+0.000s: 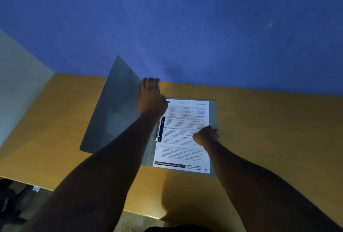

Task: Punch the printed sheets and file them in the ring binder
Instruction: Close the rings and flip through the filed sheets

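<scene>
A grey ring binder (213, 113) lies open on the wooden desk (269, 129). Its front cover (115, 105) stands tilted up at the left. My left hand (151, 98) grips the cover's upper right edge, fingers curled over it. Printed sheets (185, 153) lie on the binder's right half, threaded on the black and metal ring mechanism (160, 129). My right hand (206, 136) rests as a loose fist on the right side of the top sheet, pressing it down. No hole punch is in view.
A blue wall (185, 27) rises directly behind the desk. A pale side panel (20, 83) closes off the left. The desk's front edge (144, 215) runs below my arms, with dark floor clutter (13, 204) at bottom left.
</scene>
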### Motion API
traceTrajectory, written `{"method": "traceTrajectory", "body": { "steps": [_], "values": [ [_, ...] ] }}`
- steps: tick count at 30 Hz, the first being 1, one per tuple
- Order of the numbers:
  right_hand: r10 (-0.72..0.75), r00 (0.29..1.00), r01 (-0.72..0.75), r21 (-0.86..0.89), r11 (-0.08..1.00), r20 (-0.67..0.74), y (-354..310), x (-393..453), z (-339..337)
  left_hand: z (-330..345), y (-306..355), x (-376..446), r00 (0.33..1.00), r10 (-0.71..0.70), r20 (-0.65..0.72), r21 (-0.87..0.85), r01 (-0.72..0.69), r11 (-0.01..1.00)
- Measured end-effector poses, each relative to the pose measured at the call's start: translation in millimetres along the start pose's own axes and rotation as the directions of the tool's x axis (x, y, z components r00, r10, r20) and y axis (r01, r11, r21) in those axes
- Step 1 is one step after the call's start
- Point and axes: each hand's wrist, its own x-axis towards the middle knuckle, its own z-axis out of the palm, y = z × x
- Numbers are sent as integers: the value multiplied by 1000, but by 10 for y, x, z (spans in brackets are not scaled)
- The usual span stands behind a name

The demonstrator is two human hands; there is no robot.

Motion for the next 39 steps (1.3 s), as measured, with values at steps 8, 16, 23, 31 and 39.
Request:
{"method": "traceTrajectory", "body": {
  "steps": [8, 16, 23, 31, 39],
  "values": [
    [99, 991, -92, 77, 993, -95, 134, 24, 114, 527, 102, -660, 907, -131, 400, -73, 174, 982],
    [90, 988, -86, 34, 996, -124, 175, 17, 150, 766, 178, -1009, 863, 69, 500, -105, -18, 994],
    [101, 991, -88, 132, 987, -92, 221, 63, 53, 942, 274, -1306, 628, 342, 699, -146, -342, 928],
    [68, 989, -47, 159, 986, -130, 315, 50, -15, 1044, 343, -1471, 599, 367, 711, -173, -357, 918],
    [91, 976, -40, 249, 968, -200, 193, -102, 90, 1042, 320, -1443, 649, 349, 676, -242, -253, 937]
  ]
}}
